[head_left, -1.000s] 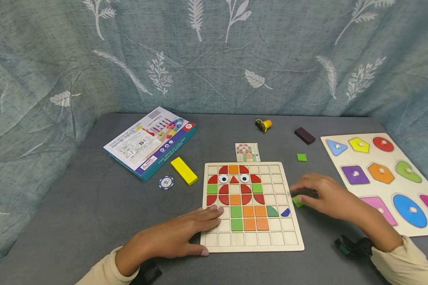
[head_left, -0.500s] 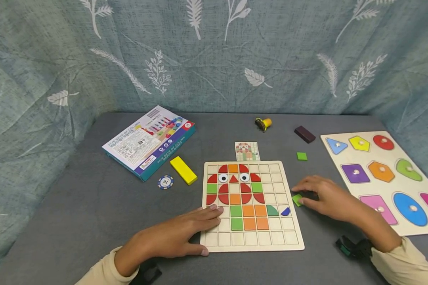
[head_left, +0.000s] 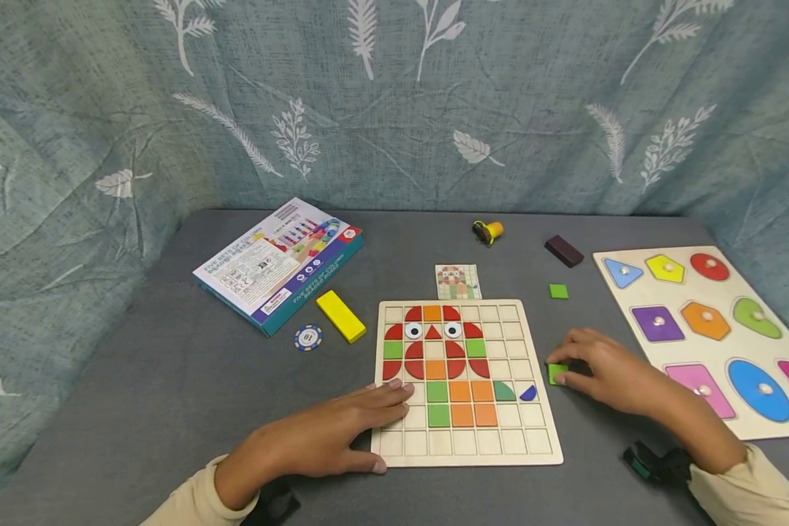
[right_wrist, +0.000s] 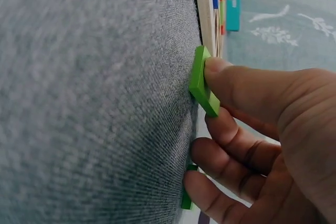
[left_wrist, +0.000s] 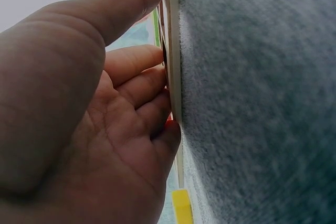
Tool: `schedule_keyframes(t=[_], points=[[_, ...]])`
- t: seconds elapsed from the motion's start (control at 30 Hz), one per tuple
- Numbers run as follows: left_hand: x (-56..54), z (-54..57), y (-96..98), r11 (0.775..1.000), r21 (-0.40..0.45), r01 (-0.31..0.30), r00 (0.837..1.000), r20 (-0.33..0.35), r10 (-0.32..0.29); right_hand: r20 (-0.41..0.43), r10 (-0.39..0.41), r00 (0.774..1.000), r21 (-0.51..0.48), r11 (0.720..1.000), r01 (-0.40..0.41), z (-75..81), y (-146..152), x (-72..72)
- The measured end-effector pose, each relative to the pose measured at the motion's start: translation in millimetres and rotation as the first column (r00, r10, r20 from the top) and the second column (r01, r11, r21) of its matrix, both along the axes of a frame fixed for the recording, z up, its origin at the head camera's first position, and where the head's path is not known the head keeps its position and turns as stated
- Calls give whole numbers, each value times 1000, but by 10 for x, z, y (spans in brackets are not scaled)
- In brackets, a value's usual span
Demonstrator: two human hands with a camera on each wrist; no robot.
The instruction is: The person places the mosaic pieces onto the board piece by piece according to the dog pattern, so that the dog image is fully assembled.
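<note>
Beside the right edge of the pale wooden grid board point(head_left: 513, 442), my right hand point(head_left: 608, 372) pinches a green square tile point(head_left: 557, 375) with thumb and fingers. The right wrist view has this tile point(right_wrist: 197, 80) tilted against the grey cloth, the thumb on its face. My left hand point(head_left: 332, 431) rests over the board's left side with fingers extended and thumb at the lower left edge. Red, orange and green pieces form a figure on the grid. A teal quarter-round point(head_left: 504, 392) and a blue piece point(head_left: 529, 393) lie in cells to its right.
A pattern card point(head_left: 458, 283) lies behind the board. Another green tile point(head_left: 558, 291) and a dark block point(head_left: 563, 250) are at right, near a shape-knob puzzle point(head_left: 671, 351). A box point(head_left: 279, 263), yellow block point(head_left: 340, 316) and poker chip point(head_left: 308, 337) lie left; a yellow-and-black item point(head_left: 488, 232) stands behind.
My right hand has shifted slightly right, away from the board's edge, and the green tile has moved with it. The left hand stays in place.
</note>
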State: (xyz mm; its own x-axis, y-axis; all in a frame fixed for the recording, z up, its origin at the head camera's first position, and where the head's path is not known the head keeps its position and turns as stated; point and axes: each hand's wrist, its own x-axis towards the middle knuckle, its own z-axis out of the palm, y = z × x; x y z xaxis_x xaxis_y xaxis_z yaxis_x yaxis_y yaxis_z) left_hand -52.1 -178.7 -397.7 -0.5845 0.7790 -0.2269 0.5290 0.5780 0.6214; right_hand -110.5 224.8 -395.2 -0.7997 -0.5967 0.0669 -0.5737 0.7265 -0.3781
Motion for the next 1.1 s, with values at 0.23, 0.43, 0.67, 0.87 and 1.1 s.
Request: schedule_keyframes(t=[0.23, 0.43, 0.67, 0.87, 1.1], points=[[2, -4, 13, 1000, -8, -5, 1000, 8, 5, -37, -11, 999, -47, 999, 9, 12, 6, 19], [2, 5, 17, 1000, -2, -12, 1000, 7, 12, -24, -5, 1000, -116, 993, 2, 69, -53, 11], [-1, 6, 17, 1000, -9, -13, 1000, 3, 13, -5, 14, 1000, -157, 988, -15, 136, -171, 38], [-1, 8, 20, 1000, -14, -10, 1000, 3, 10, 102, 68, 993, -214, 976, -45, 131, -265, 89], [-9, -6, 16, 1000, -11, -3, 1000, -7, 3, 113, 134, 985, -273, 957, -99, 123, -357, 145]])
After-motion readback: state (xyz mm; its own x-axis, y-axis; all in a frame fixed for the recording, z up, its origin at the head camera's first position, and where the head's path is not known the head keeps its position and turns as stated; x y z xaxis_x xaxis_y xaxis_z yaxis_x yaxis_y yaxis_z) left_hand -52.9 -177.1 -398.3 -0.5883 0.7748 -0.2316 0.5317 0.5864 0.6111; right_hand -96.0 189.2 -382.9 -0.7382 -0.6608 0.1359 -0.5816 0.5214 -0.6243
